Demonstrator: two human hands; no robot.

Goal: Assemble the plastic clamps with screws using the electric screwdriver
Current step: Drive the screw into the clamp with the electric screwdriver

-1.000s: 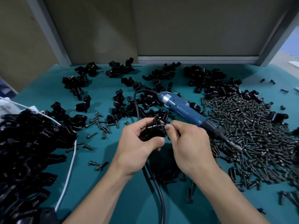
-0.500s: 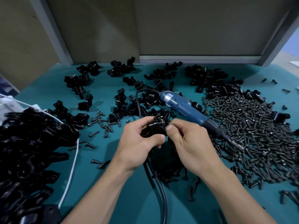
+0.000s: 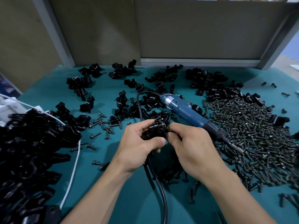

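My left hand (image 3: 139, 147) grips a black plastic clamp (image 3: 157, 129) above the middle of the teal table. My right hand (image 3: 192, 147) meets it from the right, its fingertips pinching at the clamp's right side; a screw (image 3: 154, 126) sticks out of the clamp to the left. The blue electric screwdriver (image 3: 186, 112) lies on the table just behind my right hand, bit pointing right and towards me, untouched. Its black cord (image 3: 160, 191) runs under my hands towards me.
A big heap of dark screws (image 3: 252, 136) covers the right side. Loose black clamp parts (image 3: 123, 71) lie scattered at the back. A large pile of black clamps (image 3: 27, 156) fills the left, crossed by a white cable (image 3: 72, 172). Several stray screws (image 3: 103, 123) lie left of my hands.
Both hands stay on the clamp and have turned it slightly, so the screw now shows at its left. The screwdriver has not moved.
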